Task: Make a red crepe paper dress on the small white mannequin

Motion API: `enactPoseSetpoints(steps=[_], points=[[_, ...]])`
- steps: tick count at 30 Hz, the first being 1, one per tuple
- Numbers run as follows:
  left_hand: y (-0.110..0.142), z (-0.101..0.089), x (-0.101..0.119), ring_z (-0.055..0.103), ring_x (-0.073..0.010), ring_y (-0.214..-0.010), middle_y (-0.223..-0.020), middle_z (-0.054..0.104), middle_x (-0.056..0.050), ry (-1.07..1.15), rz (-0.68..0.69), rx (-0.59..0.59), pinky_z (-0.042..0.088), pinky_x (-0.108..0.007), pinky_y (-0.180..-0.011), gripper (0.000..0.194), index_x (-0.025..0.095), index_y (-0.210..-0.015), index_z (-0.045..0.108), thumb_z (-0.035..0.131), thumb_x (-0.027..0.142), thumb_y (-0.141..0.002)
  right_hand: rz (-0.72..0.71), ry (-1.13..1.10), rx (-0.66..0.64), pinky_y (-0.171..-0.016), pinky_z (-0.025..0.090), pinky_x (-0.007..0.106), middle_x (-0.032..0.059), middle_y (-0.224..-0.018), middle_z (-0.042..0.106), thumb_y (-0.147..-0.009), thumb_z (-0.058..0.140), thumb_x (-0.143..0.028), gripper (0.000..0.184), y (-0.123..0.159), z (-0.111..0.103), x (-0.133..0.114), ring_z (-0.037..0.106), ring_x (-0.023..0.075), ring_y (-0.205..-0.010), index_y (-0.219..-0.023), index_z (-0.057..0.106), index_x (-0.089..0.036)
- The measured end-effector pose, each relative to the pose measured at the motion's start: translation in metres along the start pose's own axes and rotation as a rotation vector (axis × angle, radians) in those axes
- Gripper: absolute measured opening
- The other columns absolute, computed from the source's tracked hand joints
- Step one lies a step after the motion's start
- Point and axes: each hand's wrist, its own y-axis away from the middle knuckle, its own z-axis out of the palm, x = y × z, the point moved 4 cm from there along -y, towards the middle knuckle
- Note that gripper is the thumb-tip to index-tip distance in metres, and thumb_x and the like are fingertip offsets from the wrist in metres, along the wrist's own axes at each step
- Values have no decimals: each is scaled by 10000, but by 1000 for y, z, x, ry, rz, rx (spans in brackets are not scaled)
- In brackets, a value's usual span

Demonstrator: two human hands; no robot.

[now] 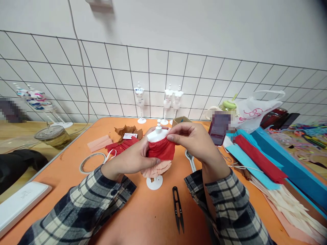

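Note:
A small white dress-form mannequin [155, 136] stands upright on its round base in front of me, partly hidden by my hands. Red crepe-like material [162, 149] wraps its chest, above a ruffled peach skirt [157, 169]. My left hand [139, 156] curls round the mannequin's side, its thumb lying over the red material and its other fingers mostly hidden behind. At the upper right edge of the red material, my right hand [189, 137] pinches with thumb and forefinger. Thread snips [178, 209] lie on the orange table just nearer to me.
Left of the hands lie red scraps [122, 145], a peach strip [99, 143] and a tape roll [92, 162]. Scissors [190, 160] are partly hidden by the right arm. Coloured paper strips [260, 158] and a phone [219, 128] are on the right. More mannequins [168, 102] stand behind.

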Motion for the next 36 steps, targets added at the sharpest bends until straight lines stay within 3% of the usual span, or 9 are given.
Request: enactPoseSetpoints(steps=[3, 6, 9, 14, 20, 23, 27, 31, 36], points=[[0, 0, 4, 651, -274, -980, -1055, 676, -91, 3, 37, -43, 549, -401, -834, 714, 215, -1338, 503, 788, 492, -746, -24, 9, -4, -729, 529, 303, 31, -813, 721, -730, 803, -318, 171, -2, 0, 1, 647, 155, -777, -794, 729, -177], [-1, -4, 10, 618, -296, -1056, -1104, 676, -104, -1, 75, 36, 523, -400, -893, 667, 199, -1308, 556, 640, 650, -823, -17, -4, -41, -722, 525, 296, 19, -800, 711, -740, 795, -305, 157, -4, 1, 4, 638, 142, -756, -808, 728, -181], [-2, -10, 13, 606, -289, -1084, -1193, 659, -103, -43, 48, 102, 514, -378, -912, 591, 204, -1343, 554, 559, 602, -906, 13, -31, -87, -676, 520, 276, 18, -809, 709, -757, 770, -296, 140, -6, 2, 6, 630, 132, -734, -825, 727, -180], [0, -18, 14, 625, -283, -1085, -1223, 660, -103, -34, 61, 109, 520, -362, -907, 523, 210, -1325, 590, 649, 494, -889, 44, -54, -84, -669, 519, 267, -1, -741, 709, -721, 802, -275, 219, -6, 1, 9, 656, 134, -715, -899, 711, -187], [-3, -24, 10, 662, -257, -1059, -1199, 671, -94, 158, 57, 157, 564, -315, -830, 635, 264, -1374, 475, 759, 400, -822, 0, -4, -114, -728, 544, 314, -6, -734, 710, -764, 778, -275, 318, -5, 2, 8, 670, 151, -719, -1071, 722, -209], [-5, -26, 8, 691, -220, -984, -1150, 691, -83, 222, 67, 142, 574, -293, -786, 577, 266, -1328, 468, 753, 359, -836, -103, 93, -88, -758, 565, 335, 31, -876, 736, -789, 765, -281, 279, -5, 1, 5, 685, 175, -804, -1059, 739, -214], [-7, -26, 4, 701, -227, -967, -1125, 703, -93, 208, 45, 129, 578, -316, -790, 583, 248, -1332, 461, 743, 386, -841, -330, 213, -117, -948, 558, 389, 29, -1369, 616, -862, 705, -278, 534, -4, 2, 4, 613, 218, -1190, -1374, 564, -336], [-12, -26, 2, 627, -275, -1151, -1241, 649, -104, -16, 93, 179, 549, -394, -928, 610, 233, -1298, 509, 798, 345, -773, -360, 187, -164, -1081, 492, 437, -21, -1412, 595, -931, 602, -231, 461, -9, 3, 15, 570, 211, -1292, -1371, 567, -366], [-11, -31, 1, 592, -301, -1210, -1296, 625, -99, -350, 69, 145, 508, -461, -1016, 609, 237, -1321, 540, 784, 305, -767, -248, 66, -110, -1031, 546, 441, -8, -1257, 704, -842, 704, -228, 373, -15, -3, 22, 667, 223, -1163, -1208, 699, -302]])
